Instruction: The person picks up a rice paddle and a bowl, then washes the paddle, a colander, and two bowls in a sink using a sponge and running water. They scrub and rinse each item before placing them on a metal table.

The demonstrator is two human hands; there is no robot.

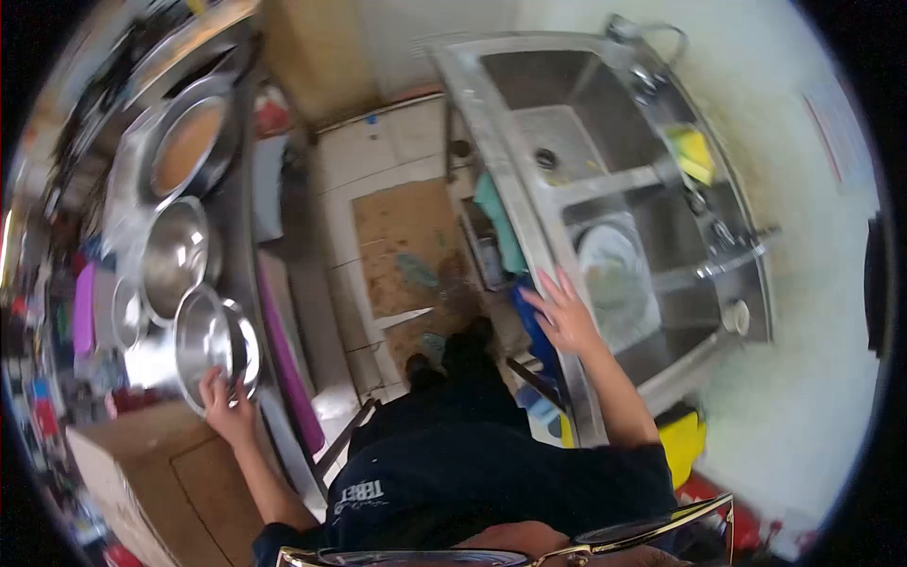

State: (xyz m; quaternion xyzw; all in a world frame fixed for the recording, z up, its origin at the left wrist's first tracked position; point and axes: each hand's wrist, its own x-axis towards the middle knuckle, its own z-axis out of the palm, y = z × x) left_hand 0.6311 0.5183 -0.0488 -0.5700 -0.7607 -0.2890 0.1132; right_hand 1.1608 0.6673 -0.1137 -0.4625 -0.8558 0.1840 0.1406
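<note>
At the near end of the left counter, my left hand (pixel 229 412) has its fingers curled at the rim of a shiny metal bowl (pixel 196 331). Another metal bowl (pixel 253 354) shows partly from beneath it. My right hand (pixel 567 319) is open with fingers spread, over the front edge of the steel sink (pixel 529 203), holding nothing. In the nearer basin, a white plate or bowl (pixel 609 260) sits close to that hand. Whether the right fingers touch the sink edge is hard to tell.
A larger metal bowl (pixel 179 250) and a pan of brownish contents (pixel 189 151) stand further along the left counter. A cardboard box (pixel 179 482) is near my left arm. Cardboard (pixel 392 231) lies on the tiled floor. A yellow sponge (pixel 694 156) rests behind the sink.
</note>
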